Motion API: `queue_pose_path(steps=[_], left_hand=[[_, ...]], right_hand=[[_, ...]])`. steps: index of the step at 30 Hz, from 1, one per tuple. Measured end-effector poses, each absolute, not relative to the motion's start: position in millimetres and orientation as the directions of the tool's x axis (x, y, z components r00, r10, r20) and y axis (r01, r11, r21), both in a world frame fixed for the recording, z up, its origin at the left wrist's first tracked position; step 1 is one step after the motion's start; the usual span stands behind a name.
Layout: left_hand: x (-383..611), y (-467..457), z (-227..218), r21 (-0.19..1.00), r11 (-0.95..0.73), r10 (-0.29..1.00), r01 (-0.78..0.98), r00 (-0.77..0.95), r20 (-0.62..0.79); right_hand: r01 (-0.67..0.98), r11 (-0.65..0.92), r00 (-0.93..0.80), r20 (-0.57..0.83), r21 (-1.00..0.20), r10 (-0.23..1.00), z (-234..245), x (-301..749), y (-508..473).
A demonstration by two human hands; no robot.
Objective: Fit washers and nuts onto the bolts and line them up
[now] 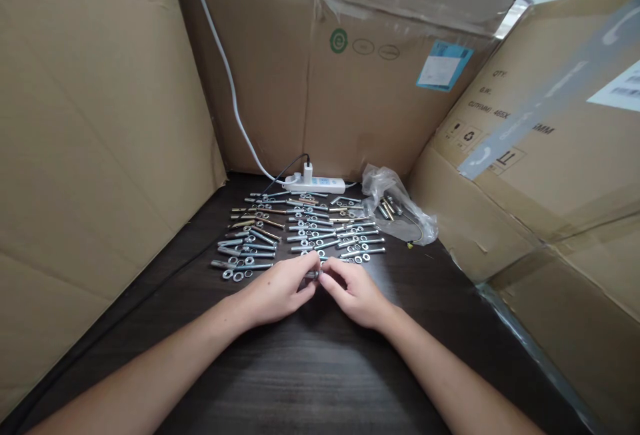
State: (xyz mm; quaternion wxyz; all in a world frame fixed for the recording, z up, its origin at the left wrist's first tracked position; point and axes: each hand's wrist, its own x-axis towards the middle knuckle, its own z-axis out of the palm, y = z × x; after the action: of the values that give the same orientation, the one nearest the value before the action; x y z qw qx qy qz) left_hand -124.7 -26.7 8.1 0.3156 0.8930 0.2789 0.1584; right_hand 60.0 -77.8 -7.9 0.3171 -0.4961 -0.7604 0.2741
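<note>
My left hand [277, 288] is closed around a metal bolt [311, 275], of which a short stretch shows between thumb and fingers. At the bolt's right end, my right hand [357, 294] pinches with thumb and forefinger. The fingertips of both hands meet there and hide what small part the right one grips. Just beyond the hands lie rows of silver and brass-coloured bolts [260, 266], with washers [238, 276] and nuts among them. The hands are above the near edge of these rows.
A white power strip [327, 186] with a plugged-in charger stands behind the bolts. A clear plastic bag [383, 185] with several bolts lies at the back right. Cardboard walls [260, 75] enclose the dark table [300, 382]. A black cable [165, 288] runs along the left.
</note>
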Motion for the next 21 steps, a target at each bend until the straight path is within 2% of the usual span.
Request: queue_pose_path(steps=[10, 21], left_hand=[[-124.5, -25.4, 8.1, 0.658, -0.633, 0.617, 0.408, 0.779, 0.111], [-125.1, -26.0, 7.1, 0.665, -0.634, 0.615, 0.395, 0.778, 0.124]], right_hand=[[0.559, 0.323, -0.261, 0.207, -0.764, 0.943, -7.8, 58.9, -79.5], [0.614, 0.340, -0.275, 0.210, -0.713, 0.938, -6.9, 59.1, -78.2]])
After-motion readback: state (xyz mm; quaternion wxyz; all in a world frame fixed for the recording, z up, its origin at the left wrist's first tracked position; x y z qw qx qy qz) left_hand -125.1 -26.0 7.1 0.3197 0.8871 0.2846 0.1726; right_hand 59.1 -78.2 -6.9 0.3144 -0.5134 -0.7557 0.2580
